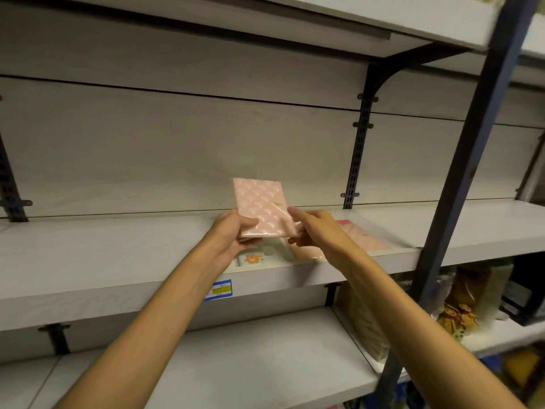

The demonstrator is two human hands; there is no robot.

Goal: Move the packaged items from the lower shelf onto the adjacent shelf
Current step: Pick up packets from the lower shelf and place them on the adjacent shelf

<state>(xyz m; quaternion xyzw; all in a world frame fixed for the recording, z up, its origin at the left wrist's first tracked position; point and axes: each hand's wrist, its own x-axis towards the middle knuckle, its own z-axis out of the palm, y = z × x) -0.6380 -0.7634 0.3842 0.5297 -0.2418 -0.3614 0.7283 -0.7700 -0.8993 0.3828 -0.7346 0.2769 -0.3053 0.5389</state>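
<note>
A pink packaged item [261,203] with a pale scallop pattern is held upright above the pale wooden shelf [118,249]. My left hand [236,231] grips its lower left corner, thumb across the front. My right hand [312,228] pinches its lower right edge. Under my hands two more flat packages lie on the shelf: a white one with an orange flower [256,258] and a pink one [362,236].
A dark metal upright [472,160] crosses the right side in front of the shelves. Bags of dried goods [460,302] stand on the lower right shelf. A blue and yellow price tag [219,289] sticks on the shelf's front edge. The lower shelf board [236,355] lies below.
</note>
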